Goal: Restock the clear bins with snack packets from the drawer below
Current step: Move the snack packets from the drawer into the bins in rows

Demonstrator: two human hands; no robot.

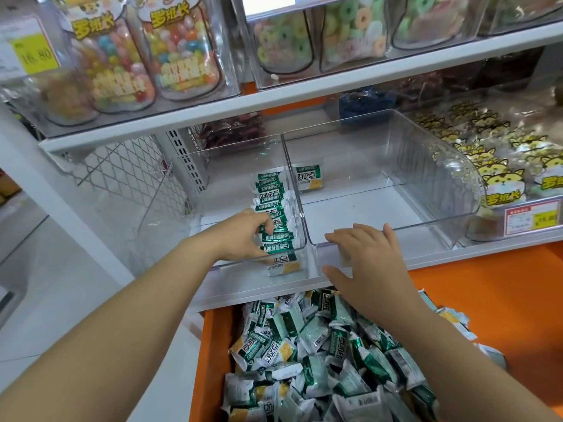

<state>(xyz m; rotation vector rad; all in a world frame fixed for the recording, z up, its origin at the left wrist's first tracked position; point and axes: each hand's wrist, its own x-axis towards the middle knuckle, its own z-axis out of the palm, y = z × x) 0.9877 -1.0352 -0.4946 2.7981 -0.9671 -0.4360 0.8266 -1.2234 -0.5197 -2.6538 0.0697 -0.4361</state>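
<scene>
Two clear bins stand side by side on the lower white shelf. The left bin [210, 190] holds a row of green-and-white snack packets [272, 214] standing on edge. My left hand [243, 233] reaches into it, fingers curled on packets in the row. The right bin [426, 166] holds a single packet [309, 178] at its back. My right hand [368, 260] rests on that bin's front rim, fingers over the edge and thumb on the front wall. Below, the open orange drawer [213, 345] is heaped with loose packets [320, 354].
A third bin [518, 166] at the right holds yellow cartoon-printed bags, with a price tag [533, 219] on its front. The upper shelf carries bins of jelly beans [146, 56] and ring gummies [320, 35]. A wire mesh panel [131, 169] closes the shelf's left end.
</scene>
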